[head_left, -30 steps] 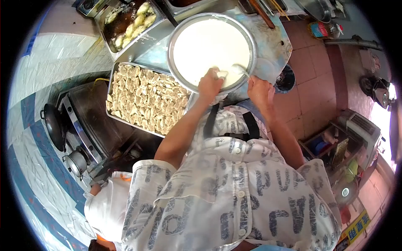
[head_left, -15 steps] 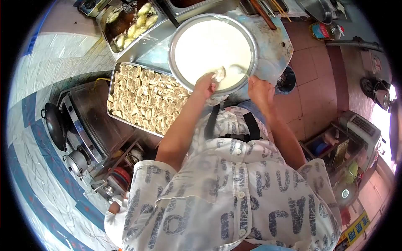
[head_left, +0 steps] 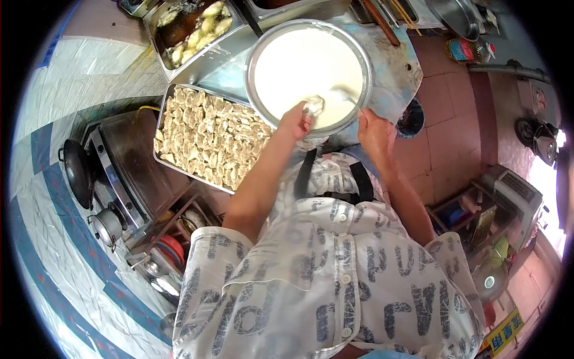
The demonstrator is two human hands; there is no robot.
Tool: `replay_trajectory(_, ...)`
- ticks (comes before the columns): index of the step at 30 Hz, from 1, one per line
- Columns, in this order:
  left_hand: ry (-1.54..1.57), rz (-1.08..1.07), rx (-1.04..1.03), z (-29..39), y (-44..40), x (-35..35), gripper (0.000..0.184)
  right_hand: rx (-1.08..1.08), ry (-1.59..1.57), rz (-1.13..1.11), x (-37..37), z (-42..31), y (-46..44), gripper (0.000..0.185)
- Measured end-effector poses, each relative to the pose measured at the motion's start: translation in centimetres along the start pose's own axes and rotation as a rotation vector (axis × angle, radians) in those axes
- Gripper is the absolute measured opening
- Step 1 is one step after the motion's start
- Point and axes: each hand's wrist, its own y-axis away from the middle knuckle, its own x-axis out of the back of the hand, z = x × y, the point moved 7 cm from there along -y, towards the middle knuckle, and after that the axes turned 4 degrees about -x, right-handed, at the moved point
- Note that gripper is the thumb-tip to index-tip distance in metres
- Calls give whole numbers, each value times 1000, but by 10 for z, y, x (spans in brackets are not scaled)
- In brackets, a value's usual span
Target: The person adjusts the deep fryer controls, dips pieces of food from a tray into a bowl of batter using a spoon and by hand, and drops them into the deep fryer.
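A wide metal basin (head_left: 249, 75) holds pale, creamy batter (head_left: 305, 66). At its near rim, my left hand (head_left: 295, 122) pinches a small batter-coated piece of food (head_left: 314, 106) over the batter. My right hand (head_left: 376, 133) is closed around the handle of a spoon (head_left: 342, 94), whose bowl sits at the batter's surface, just right of the piece. Left of the basin, a rectangular metal tray (head_left: 156, 154) is filled with rows of small brownish, flour-dusted pieces (head_left: 209, 134). What lies under the coating in my left fingers is hidden.
Behind the tray is a metal fryer (head_left: 169, 73) with pale pieces (head_left: 206, 30) in dark oil. Tongs and sticks lie at the back right near a wooden handle (head_left: 382, 24). A black wok (head_left: 78, 173) and a pot (head_left: 107, 226) stand left. A dark bin (head_left: 411, 119) stands right.
The piece in my left fingers now shows more of its white coating. Both hands stay at the basin's near side. The view has shifted slightly; a person's arm at the lower left is gone from view.
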Motion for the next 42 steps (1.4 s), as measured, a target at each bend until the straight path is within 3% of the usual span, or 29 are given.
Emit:
replay_trajectory(5, -5, 30, -18, 2, 11, -2, 20, 19, 237, -173, -32, 19, 5, 21)
replay_trajectory(8, 10, 22, -30, 1, 2, 5, 18, -36, -132, -98, -14, 12, 6, 22)
replay_trajectory(11, -28, -10, -35, 0, -8, 3, 18, 46, -199, -140, -1, -14, 8, 22)
replay_trajectory(14, -44, -18, -35, 1, -5, 0, 18, -5, -85, 12, 5, -13, -2, 17)
replay_trajectory(17, -10, 22, -51, 1, 4, 3, 19, -45, 38, -3, 0, -2, -8, 17)
replay_trajectory(20, 14, -16, -57, 5, 10, -1, 22, 28, 180, -165, -28, 16, 1, 17)
replay_trajectory(26, 7, -15, -72, 4, -2, 9, 20, -83, -210, -178, 0, -6, 7, 21)
replay_trajectory(29, -16, -16, -50, 2, 1, 4, 20, -89, -191, -53, -7, 3, 1, 21)
replay_trajectory(32, -5, 14, -35, 3, 10, 2, 21, -253, -255, 68, -7, 25, -17, 21)
replay_trajectory(35, 27, -18, -7, 2, 22, -6, 22, -185, -148, -139, -42, 39, -4, 22)
replay_trajectory(38, 62, -120, 13, -2, 20, -11, 26, -275, -357, -534, -87, 31, 13, 22)
replay_trajectory(42, 86, -180, -29, 1, 26, -14, 29, -712, -1026, -443, -86, 39, -4, 19)
